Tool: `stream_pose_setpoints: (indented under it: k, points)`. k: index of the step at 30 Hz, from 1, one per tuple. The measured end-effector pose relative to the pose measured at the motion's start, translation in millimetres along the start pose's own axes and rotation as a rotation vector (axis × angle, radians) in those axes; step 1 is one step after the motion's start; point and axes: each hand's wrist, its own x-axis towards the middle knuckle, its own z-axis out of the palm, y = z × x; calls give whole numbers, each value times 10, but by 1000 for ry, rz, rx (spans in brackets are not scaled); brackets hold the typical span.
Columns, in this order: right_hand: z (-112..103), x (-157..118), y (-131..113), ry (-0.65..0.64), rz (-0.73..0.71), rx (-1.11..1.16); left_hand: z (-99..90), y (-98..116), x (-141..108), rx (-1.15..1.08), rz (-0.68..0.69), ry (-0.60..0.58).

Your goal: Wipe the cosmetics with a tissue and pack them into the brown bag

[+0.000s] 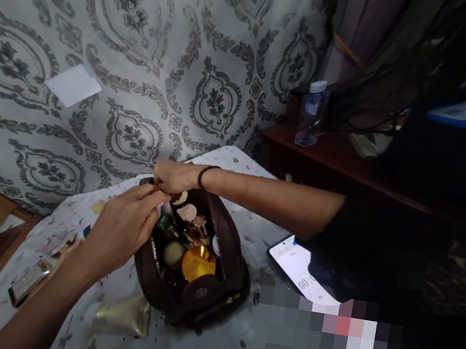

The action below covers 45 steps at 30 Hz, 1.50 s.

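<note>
A dark brown makeup bag [241, 261] stands unzipped on the bed. My left hand [125, 222] is closed at its far left rim, thumb and forefinger pinched together on the edge. Beside it, my right hand [175, 176] reaches across the far end and is closed on the rim there; its fingertips are partly hidden. A black band circles the right wrist. Inside the bag lie a shiny gold round item [199, 263], a pale round-topped item [173, 255], a green bottle [166, 224], a pinkish round piece [187, 212] and several small cosmetics.
A gold tube [122, 316] lies in front of the bag. Small packaged items [31, 278] are by my left forearm. A phone [304, 268] showing a timer rests to the right. Behind, a clear bottle [310, 116] stands on a reddish wooden table [328, 157], near the patterned wall [144, 66].
</note>
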Motion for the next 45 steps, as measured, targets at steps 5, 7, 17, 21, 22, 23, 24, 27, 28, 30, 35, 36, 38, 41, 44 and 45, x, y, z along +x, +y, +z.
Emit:
stream_pose_setpoints:
  k: [5, 7, 17, 21, 22, 23, 24, 27, 28, 30, 35, 36, 38, 41, 44, 45]
  points:
    - [-13, 43, 22, -89, -44, -11, -4, 19, -27, -67, -44, 40]
    - [-8, 64, 44, -89, -45, -8, -2, 18, -43, -112, -52, 95]
    - [50, 204, 195, -112, -230, -57, 22, -90, -175, -456, -210, 310]
    - [87, 252, 231, -177, -251, 72, -3, -152, -316, -542, -401, 412]
    - [99, 268, 241, -197, -247, 110, -14, -165, -365, -550, -429, 421]
    - [112, 283, 250, -213, -244, 146, -23, -179, -421, -555, -451, 425]
    - [125, 297, 261, -224, -242, 173, -29, -192, -483, -560, -471, 420]
    - [161, 322, 288, -202, -220, 194, -21, -236, -701, -572, -538, 364]
    - [172, 324, 295, -181, -208, 185, -13, -251, -779, -576, -558, 336]
    - [190, 315, 299, -139, -184, 168, 8, -283, -934, -578, -585, 293]
    - [211, 275, 274, -113, -146, 185, 58, -377, -1288, -524, -628, 253]
    - [212, 271, 267, -116, -131, 194, 69, -395, -1354, -510, -638, 243]
    - [212, 270, 255, -119, -102, 205, 95, -425, -1482, -488, -650, 223]
    - [204, 280, 239, -122, -80, 178, 139, -446, -1650, -476, -664, 182]
    - [190, 290, 216, -126, -67, 124, 176, -455, -1778, -461, -681, 175]
    - [183, 291, 205, -128, -64, 114, 182, -461, -1813, -456, -689, 181]
